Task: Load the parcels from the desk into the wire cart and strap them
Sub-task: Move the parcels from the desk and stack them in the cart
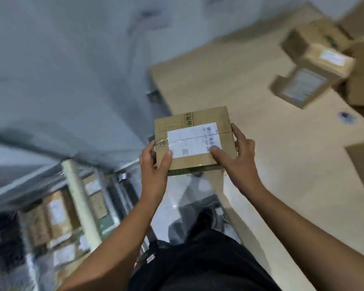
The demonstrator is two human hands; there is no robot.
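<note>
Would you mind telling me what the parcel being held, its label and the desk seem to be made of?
The parcel looks like plain brown corrugated cardboard, matte, with creased edges and clear tape glinting at its left end. Its label looks like white printed paper, with barcodes. The desk has a pale, smooth wood-look top, probably laminate; motion blur leaves that open.

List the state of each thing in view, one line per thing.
Held parcel: lifted off the desk, label up, taped shut.
Left hand: gripping the parcel's left edge.
Right hand: gripping its right edge, thumb on the label.
Desk: more parcels on it.
Desk parcels: piled at the far end, blurred.
Wire cart: already holding several parcels; straps not visible.
</note>
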